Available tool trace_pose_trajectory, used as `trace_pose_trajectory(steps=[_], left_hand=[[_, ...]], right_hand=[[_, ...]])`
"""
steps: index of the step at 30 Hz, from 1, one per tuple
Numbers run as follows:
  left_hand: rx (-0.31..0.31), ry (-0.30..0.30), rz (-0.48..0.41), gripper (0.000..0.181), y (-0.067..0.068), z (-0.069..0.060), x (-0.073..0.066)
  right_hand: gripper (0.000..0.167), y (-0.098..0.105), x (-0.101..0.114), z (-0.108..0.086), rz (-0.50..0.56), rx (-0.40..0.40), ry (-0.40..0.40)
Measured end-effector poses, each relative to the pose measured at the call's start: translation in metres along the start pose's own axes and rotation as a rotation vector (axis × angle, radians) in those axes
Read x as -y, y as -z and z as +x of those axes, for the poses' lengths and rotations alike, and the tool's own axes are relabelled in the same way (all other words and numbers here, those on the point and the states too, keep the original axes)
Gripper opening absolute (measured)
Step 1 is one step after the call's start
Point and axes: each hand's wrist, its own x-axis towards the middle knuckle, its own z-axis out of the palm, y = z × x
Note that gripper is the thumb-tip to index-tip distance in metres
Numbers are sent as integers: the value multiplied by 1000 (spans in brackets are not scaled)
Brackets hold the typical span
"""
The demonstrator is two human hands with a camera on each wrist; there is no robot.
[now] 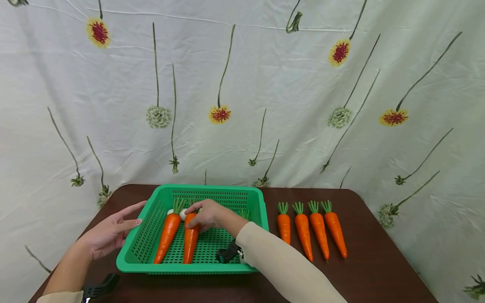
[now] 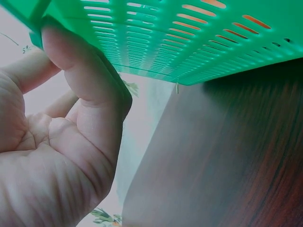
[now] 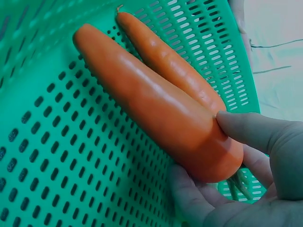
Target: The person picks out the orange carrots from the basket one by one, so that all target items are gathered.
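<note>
Flowered cloth (image 1: 261,75) behind a dark worktop (image 1: 371,275) | held carrot (image 1: 190,244) inside the green basket (image 1: 185,268), beside another carrot (image 1: 168,235) | right grip (image 1: 210,215) clamped near its thick top | left grip (image 1: 107,230) fingers apart, touching the basket's left rim | advisable: even, light pinch, left grip steadying the rim

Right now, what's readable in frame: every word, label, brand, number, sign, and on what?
No readable text in any view.
Green basket: none visible.
Held carrot: none visible.
Row of four carrots: none visible.
Flower-print cloth: no lettering visible.
Left wrist strap, right wrist strap: any marking too small to read.
</note>
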Motion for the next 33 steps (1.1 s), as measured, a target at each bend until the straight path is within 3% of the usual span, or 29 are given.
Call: trace_pose_trajectory(steps=[14, 33], left_hand=[[-18, 4, 10, 73, 1, 0, 1], [-2, -1, 1, 72, 1, 1, 0]], right_hand=[[45, 22, 2, -6, 52, 27, 44], [53, 56, 3, -22, 225, 46, 134]])
